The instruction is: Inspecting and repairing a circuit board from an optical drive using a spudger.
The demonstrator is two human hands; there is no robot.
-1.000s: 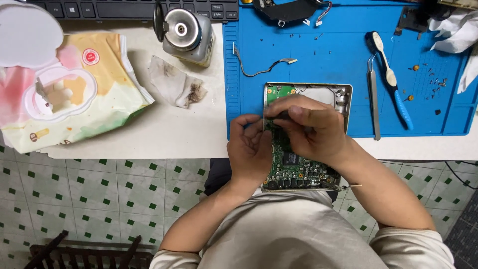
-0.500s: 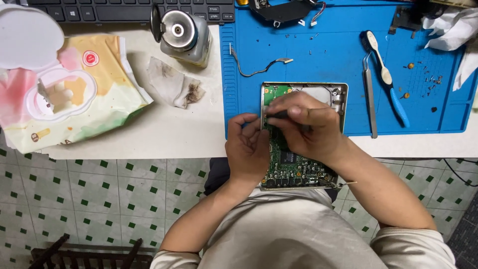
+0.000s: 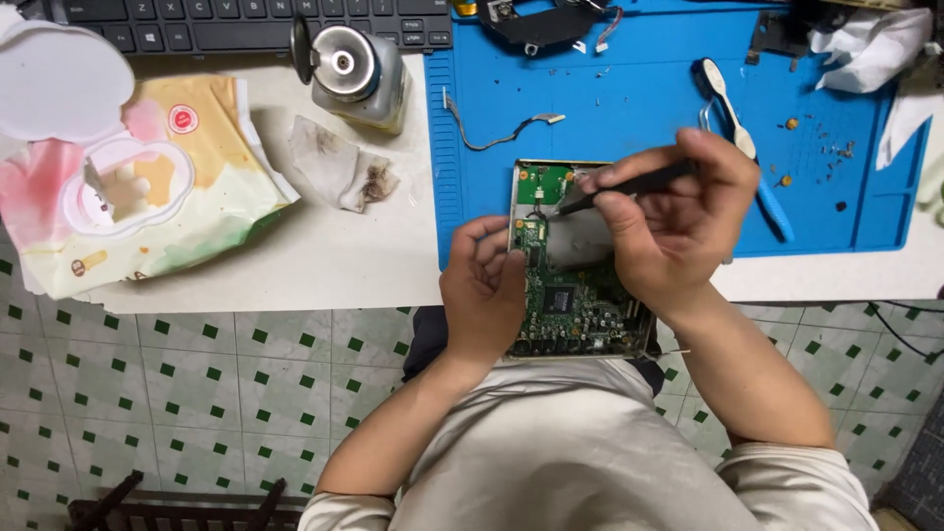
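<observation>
A green circuit board [image 3: 575,305] in a metal frame rests on the table's front edge and over my lap. My left hand [image 3: 484,290] grips the board's left side and steadies it. My right hand [image 3: 669,221] holds black tweezers [image 3: 629,187], their tip down on the board's upper part near a grey shield [image 3: 575,241]. The right palm hides the board's right side.
A blue work mat [image 3: 629,108] carries a loose wire [image 3: 492,133], a blue-handled tool [image 3: 747,157], small screws and crumpled tissue [image 3: 865,44]. On the white table to the left lie a wet-wipes pack [image 3: 138,187], a dirty wipe [image 3: 339,167], a metal-topped dispenser [image 3: 354,64] and a keyboard [image 3: 246,25].
My right hand has lifted and pulled right, uncovering the board's upper part and the tweezers. The left hand has slid slightly down the board's left edge.
</observation>
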